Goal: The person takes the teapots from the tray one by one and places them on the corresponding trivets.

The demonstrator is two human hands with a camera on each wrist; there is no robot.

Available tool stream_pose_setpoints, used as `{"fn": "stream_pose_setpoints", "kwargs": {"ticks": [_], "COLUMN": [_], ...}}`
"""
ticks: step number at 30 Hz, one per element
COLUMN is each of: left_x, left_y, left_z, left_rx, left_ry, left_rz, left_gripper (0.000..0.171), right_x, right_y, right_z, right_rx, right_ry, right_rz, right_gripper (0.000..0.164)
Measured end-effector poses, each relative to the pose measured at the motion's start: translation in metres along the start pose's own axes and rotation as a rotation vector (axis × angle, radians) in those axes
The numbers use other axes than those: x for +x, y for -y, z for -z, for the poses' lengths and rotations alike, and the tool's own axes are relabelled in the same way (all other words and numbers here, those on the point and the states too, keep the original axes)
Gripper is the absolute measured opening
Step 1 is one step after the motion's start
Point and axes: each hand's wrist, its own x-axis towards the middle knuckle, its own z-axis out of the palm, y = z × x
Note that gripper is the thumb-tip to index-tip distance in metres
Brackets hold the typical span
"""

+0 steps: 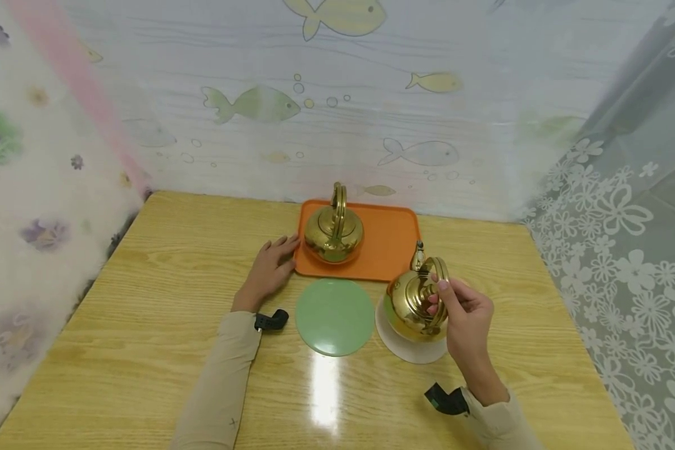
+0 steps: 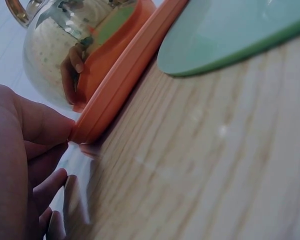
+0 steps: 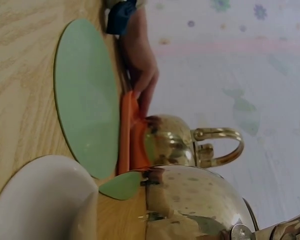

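Observation:
A brass kettle (image 1: 413,306) is at the right, above a round white mat (image 1: 410,353), its spout pointing toward the tray's near right corner. My right hand (image 1: 467,319) grips its arched handle, fingers curled round from the right. Another brass kettle (image 1: 333,234) stands on the left part of an orange tray (image 1: 388,244), its handle upright. At that tray's left edge rests my left hand (image 1: 270,269), fingers extended along the rim. The left wrist view shows the thumb (image 2: 47,122) against the tray's corner. The right fingertips are outside the right wrist view.
A round green mat (image 1: 334,319) lies in front of the tray, left of the white mat. The wooden table (image 1: 163,281) ends at a fish-patterned curtain (image 1: 337,125) behind. Lace fabric (image 1: 641,300) hangs along the right side.

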Motion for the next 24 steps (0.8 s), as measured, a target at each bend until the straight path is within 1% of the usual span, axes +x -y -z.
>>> {"fn": "stream_pose_setpoints", "kwargs": {"ticks": [3,9,13,17,24], "left_x": [-0.001,-0.002,-0.002,-0.003,-0.003], "left_y": [0.000,-0.001,-0.001,-0.001,-0.002], "left_z": [-0.001,0.000,0.000,-0.002,0.000], "left_rx": [-0.004,-0.010,-0.010,-0.007,-0.010], "left_ry": [0.000,-0.004,-0.005,-0.012,-0.005], "left_rz": [0.005,0.002,0.001,-0.005,0.011], "left_gripper": [0.051,0.052,0.052,0.051,0.051], "right_x": [-0.003,-0.007,-0.011,-0.013,-0.016], "right_y": [0.002,0.001,0.001,0.001,0.002], "right_z": [0.001,0.003,0.004,0.005,0.006], "right_rx": [-0.009,-0.013,-0.002,0.037,0.064], "right_ry": [-0.004,0.007,-0.002,-0.006,-0.021], "right_rz": [-0.014,-0.009,-0.020,-0.025,-0.026], "right_gripper": [0.021,0.020,0.019,0.019,0.019]}}
